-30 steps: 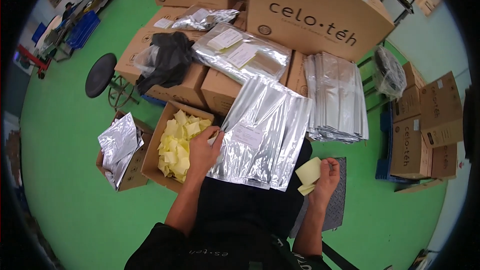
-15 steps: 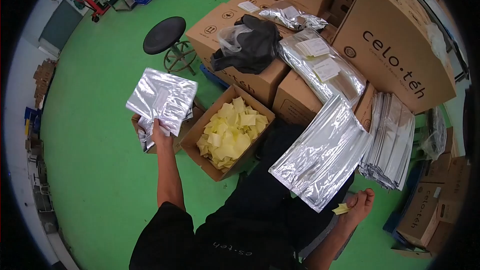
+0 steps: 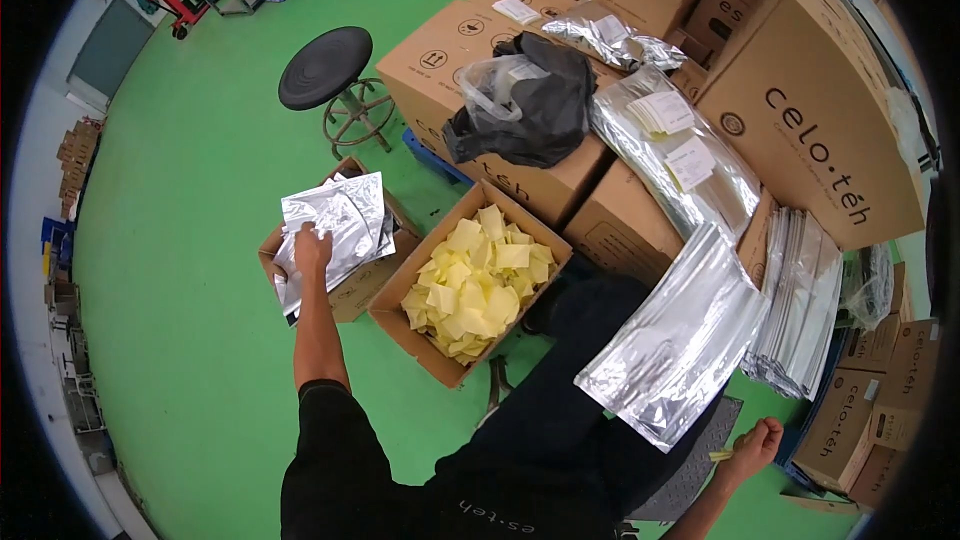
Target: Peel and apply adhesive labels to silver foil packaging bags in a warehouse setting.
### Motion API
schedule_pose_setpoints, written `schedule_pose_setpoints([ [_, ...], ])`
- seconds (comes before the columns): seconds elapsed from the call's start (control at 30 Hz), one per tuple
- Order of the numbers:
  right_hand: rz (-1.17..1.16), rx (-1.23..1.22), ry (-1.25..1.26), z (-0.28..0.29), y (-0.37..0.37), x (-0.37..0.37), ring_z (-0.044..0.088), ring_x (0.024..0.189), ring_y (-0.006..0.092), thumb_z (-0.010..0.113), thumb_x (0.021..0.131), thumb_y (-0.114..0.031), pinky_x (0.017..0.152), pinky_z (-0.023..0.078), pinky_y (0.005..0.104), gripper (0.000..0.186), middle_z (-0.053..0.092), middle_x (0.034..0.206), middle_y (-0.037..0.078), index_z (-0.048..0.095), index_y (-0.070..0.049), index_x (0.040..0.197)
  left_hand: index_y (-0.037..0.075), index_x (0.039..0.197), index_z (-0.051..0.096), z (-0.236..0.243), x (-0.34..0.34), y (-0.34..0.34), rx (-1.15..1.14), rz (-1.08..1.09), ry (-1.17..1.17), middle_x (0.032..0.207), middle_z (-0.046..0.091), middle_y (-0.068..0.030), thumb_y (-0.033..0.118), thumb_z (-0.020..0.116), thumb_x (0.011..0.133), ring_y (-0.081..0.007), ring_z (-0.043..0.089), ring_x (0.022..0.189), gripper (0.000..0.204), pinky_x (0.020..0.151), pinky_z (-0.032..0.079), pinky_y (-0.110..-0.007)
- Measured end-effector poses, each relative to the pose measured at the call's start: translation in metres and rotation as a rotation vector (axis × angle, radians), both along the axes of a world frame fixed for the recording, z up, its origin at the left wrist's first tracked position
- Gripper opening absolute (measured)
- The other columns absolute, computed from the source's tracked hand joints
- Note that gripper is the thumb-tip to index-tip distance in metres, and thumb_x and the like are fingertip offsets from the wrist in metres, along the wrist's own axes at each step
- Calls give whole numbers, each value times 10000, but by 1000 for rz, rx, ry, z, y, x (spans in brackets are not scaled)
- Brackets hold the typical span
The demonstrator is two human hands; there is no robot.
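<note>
From the head view, the hands are spread wide: the left hand [image 3: 313, 248] touches a silver pouch [image 3: 348, 212] at the left carton's [image 3: 372, 287] mouth, grip impossible to tell, while the right hand [image 3: 752, 448] pinches a yellow slip [image 3: 719, 456] near silver sheets [image 3: 675, 340].

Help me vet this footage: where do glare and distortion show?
Head view: white glare streaks the silver sheeting nearest the right hand; head view: the big carton at upper right bows along its edge, and the corners are black.
</note>
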State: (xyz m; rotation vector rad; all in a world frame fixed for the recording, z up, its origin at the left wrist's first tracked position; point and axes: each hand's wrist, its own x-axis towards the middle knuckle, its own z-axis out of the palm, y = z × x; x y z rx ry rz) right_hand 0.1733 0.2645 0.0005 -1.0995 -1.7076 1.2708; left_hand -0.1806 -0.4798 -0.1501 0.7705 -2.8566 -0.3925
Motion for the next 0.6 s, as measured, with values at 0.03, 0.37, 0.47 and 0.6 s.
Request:
schedule_pose_setpoints([
  [0.03, -9, 120, -98, -17, 8, 6, 351, 593, 52, 536, 958, -87, 511, 311, 251, 42, 438, 754, -23, 546, -49, 946, 28, 1182, 621, -10, -4, -17, -11, 13, 2, 1148, 663, -235, 386, 761, 773, -359, 629, 1096, 562, 892, 506, -463],
  [0.37, 153, 483, -1124, -78, -10, 139, 645, 734, 423, 558, 884, -260, 679, 514, 518, 283, 694, 834, 230, 697, -14, 877, 159, 1497, 369, -169, -14, -22, 87, -336, -529, 1315, 586, -241, 569, 750, 742, -389, 547, 1254, 940, 1074, 423, -471],
  [0.47, 258, 437, -1259, -47, -21, 124, 661, 745, 411, 582, 855, -234, 690, 525, 497, 248, 701, 840, 233, 720, -36, 914, 223, 1570, 173, -183, -18, -28, 267, -117, -724, 1412, 538, -154, 590, 740, 736, -392, 510, 1296, 1073, 1061, 435, -487],
  [0.6, 157, 395, -1205, -35, -15, 84, 665, 777, 394, 593, 862, -219, 711, 525, 480, 237, 697, 870, 243, 712, -22, 919, 168, 1534, 292, -128, -36, 34, 237, 77, -789, 1270, 626, -218, 543, 730, 757, -406, 612, 1152, 967, 963, 496, -482],
])
